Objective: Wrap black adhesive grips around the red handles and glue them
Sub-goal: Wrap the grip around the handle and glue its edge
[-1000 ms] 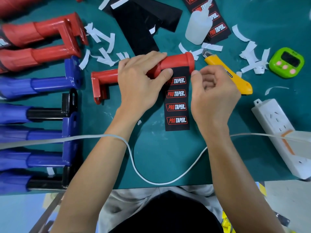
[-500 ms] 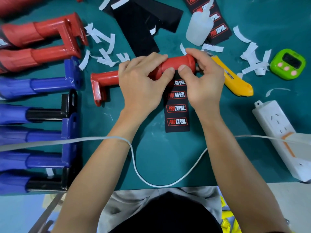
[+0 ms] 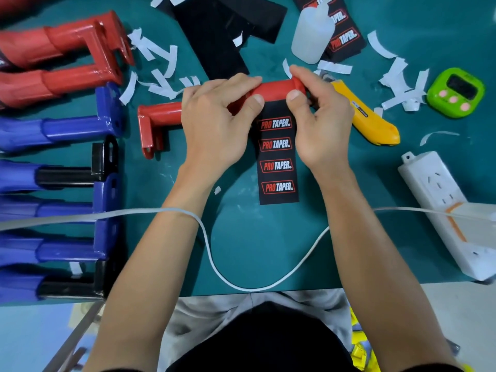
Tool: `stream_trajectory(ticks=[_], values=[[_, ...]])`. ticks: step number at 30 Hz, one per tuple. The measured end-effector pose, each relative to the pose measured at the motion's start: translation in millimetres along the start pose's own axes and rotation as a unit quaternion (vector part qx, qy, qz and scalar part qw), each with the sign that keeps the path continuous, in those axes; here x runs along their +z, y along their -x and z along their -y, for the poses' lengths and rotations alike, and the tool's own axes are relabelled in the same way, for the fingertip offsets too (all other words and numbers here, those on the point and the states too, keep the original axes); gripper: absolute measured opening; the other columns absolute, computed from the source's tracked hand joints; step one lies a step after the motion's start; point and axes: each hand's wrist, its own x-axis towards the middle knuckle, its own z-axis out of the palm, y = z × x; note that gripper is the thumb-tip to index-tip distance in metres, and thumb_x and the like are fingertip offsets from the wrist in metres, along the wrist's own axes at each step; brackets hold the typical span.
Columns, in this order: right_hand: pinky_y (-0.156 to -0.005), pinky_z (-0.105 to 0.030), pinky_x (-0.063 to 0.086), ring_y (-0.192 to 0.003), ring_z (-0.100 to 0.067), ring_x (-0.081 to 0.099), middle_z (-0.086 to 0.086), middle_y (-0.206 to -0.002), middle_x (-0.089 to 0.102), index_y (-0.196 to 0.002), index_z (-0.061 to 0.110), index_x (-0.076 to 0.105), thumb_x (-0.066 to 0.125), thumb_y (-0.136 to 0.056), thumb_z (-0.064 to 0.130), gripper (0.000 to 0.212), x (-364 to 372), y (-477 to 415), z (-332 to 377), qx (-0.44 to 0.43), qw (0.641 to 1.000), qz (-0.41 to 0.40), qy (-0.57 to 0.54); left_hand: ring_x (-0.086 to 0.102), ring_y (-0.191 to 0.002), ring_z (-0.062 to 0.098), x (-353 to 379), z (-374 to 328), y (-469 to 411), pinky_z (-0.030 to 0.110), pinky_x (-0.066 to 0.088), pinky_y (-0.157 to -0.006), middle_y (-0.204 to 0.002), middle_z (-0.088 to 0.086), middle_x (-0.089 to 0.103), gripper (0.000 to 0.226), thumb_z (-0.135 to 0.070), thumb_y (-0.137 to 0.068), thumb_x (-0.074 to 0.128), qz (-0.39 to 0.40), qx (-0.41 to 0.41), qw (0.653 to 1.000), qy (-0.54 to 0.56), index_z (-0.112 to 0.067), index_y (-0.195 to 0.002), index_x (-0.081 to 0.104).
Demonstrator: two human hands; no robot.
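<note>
**A:** Where was the red handle (image 3: 273, 91) at that moment?

**B:** It lay across the green mat (image 3: 268, 251), near the middle. Its bracket end pointed left and its flanged end pointed right. Both hands held it.

**A:** How did the left hand hold it?

**B:** The left hand (image 3: 214, 122) was closed over the middle part. The fingers curled over the top, and the thumb pressed on the near side, at the upper left corner of the black grip (image 3: 277, 162).

**A:** And the right hand?

**B:** The right hand (image 3: 319, 122) gripped the flanged end, with the fingers on the far side and the thumb at the grip's upper right corner.

**A:** Where exactly was the grip?

**B:** It lay flat on the mat, between the two wrists. Its top edge touched the handle under both thumbs, and four "PRO TAPER" logos faced up. Whether it was stuck to the handle, I could not tell.

**A:** What else was there?

**B:** A yellow knife (image 3: 373, 122) lay just beside the right hand, and a translucent bottle (image 3: 311, 36) stood beyond the handle. A green timer (image 3: 455, 92) and a white power strip (image 3: 442, 208) were on the right. A white cable (image 3: 241, 285) crossed the left forearm. On the left lay blue handles (image 3: 72, 127), and white paper scraps (image 3: 161, 63) were scattered on the far side.
</note>
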Motion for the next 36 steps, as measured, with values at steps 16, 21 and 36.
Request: stream_trajectory(ticks=[16,21,36], values=[[-0.101,-0.042,0.055,-0.115,-0.020,0.067,0.005,-0.126,0.071,-0.143,0.016,0.063,0.054,-0.104,0.022,0.040,-8.0,-5.5,-15.9,-0.010,0.995,0.065,-0.069,0.064,-0.121,0.008,1.1,14.7,1.0,0.035,0.035,-0.102,-0.134,-0.010,0.070,0.031,-0.029,-0.110,0.052,-0.008,0.086,0.996,-0.038,-0.022,-0.133,0.071],[-0.093,-0.032,0.055,-0.105,-0.018,0.065,0.009,-0.117,0.071,-0.138,0.017,0.066,0.054,-0.100,0.023,0.041,-2.4,-4.3,-10.7,0.003,0.999,0.028,-0.037,0.064,-0.122,0.007,-3.6,13.9,0.5,0.033,0.036,-0.102,-0.135,-0.008,0.070,0.039,-0.028,-0.113,0.039,0.000,0.091,0.996,-0.021,-0.020,-0.134,0.070],[-0.092,-0.024,0.054,-0.100,-0.004,0.064,0.010,-0.115,0.068,-0.136,0.020,0.067,0.065,-0.097,0.027,0.040,-1.9,-1.9,-1.0,0.020,0.999,0.034,-0.022,0.062,-0.125,0.006,-11.4,9.8,1.6,0.026,0.035,-0.106,-0.137,-0.007,0.069,0.059,-0.049,-0.111,0.025,0.020,0.086,0.996,0.012,-0.019,-0.137,0.068]])
